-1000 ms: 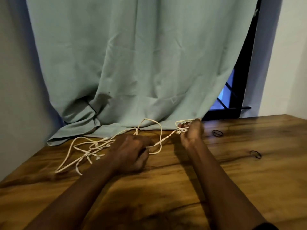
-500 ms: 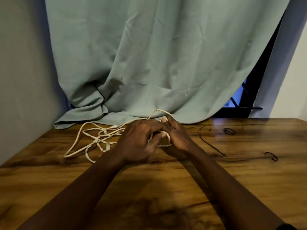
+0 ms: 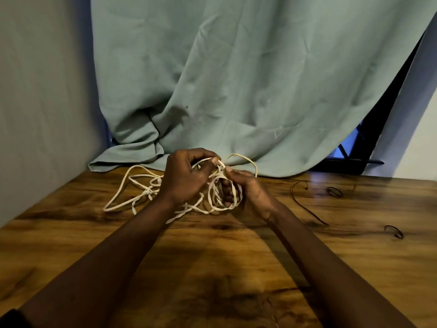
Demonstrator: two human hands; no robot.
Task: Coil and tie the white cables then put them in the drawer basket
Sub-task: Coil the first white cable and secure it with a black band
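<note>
Early coiling: right hand [image 3: 248, 192] grips a few loops of the white cables [image 3: 149, 191], left hand [image 3: 186, 178] pinches a strand; the tangle left of the fingers [image 3: 227, 192], tying and basket remain.

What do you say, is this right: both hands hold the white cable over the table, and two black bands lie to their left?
Not quite: the head view shows the black bands right of the left hand and right hand, not left. Both grip the white cable.
</note>
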